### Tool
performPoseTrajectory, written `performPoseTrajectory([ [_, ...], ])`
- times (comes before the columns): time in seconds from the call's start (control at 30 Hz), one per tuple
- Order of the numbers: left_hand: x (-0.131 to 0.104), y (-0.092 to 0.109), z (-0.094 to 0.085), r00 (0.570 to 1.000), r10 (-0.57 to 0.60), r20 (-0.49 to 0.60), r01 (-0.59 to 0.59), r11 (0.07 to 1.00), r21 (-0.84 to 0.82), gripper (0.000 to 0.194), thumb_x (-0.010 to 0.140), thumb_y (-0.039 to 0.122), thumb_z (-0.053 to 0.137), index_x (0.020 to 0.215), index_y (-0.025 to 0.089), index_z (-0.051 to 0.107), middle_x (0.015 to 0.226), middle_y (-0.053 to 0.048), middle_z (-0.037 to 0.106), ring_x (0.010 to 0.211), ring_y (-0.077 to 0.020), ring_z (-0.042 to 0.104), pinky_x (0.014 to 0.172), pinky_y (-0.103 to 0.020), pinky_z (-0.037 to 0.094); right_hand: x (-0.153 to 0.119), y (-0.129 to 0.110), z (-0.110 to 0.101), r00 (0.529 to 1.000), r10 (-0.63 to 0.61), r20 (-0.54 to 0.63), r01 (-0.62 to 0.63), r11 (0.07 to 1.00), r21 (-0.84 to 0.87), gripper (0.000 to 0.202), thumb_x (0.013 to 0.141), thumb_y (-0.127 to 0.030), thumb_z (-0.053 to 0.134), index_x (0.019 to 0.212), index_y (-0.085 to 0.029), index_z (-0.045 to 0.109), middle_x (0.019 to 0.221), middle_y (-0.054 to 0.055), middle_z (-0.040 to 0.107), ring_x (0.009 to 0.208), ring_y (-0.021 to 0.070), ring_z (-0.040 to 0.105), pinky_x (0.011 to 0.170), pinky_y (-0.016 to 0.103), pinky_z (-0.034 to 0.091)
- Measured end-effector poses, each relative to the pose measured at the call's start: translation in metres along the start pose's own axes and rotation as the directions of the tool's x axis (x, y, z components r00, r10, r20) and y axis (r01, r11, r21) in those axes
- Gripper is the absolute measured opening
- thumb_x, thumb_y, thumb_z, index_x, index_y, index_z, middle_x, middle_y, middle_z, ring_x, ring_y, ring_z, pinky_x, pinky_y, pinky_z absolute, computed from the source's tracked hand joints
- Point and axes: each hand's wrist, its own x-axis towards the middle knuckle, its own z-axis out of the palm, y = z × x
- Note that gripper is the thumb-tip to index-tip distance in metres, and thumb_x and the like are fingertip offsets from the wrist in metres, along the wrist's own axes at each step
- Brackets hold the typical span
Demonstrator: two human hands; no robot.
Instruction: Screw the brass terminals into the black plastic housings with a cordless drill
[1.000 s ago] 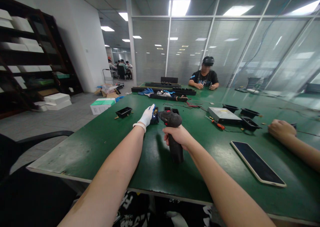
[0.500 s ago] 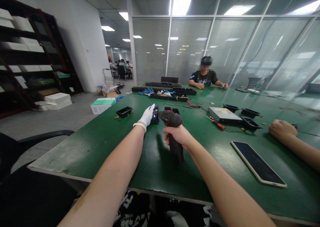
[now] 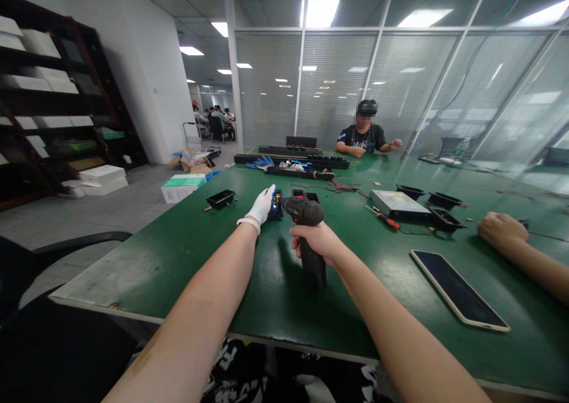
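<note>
My left hand [image 3: 263, 204], in a white and blue work glove, is closed on a small black housing [image 3: 276, 206] that has brass-coloured parts on its face. Bare and wrapped round the grip, my right hand [image 3: 317, 240] holds a black cordless drill [image 3: 306, 212]. The drill's nose points left, toward the housing; whether its tip touches cannot be made out. Just behind the drill lies another black slotted part [image 3: 304, 195], partly hidden by it.
On the green table [image 3: 213, 261] are a black tray [image 3: 221, 199], a phone [image 3: 457, 289], a metal box [image 3: 399, 202], a red screwdriver [image 3: 390, 221] and several black trays at right. A neighbour's hand [image 3: 502, 230] rests at the right edge. Another person [image 3: 363, 136] sits across.
Both my hands, the drill and the housing stay in place. The person across the table has raised one hand a little off the tabletop.
</note>
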Motion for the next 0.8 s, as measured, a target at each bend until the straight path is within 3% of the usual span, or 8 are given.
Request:
performPoseTrajectory([
  [0.8,-0.0094,0.0093,0.0048,0.998,-0.062,0.002,0.062,0.996,-0.063,0.058,0.091,0.075,0.080,0.116,0.023,0.073,0.097,-0.006,0.080,0.080,-0.0229,0.078,0.075,-0.033,0.065,-0.0031,-0.0031,0.0010,1.000,0.022,-0.021,-0.023,0.999,-0.022,0.016,0.078,-0.016,0.072,0.066,-0.020,0.062,0.057,0.005,0.070,0.042,0.0169,0.061,0.041,0.026,0.048],
])
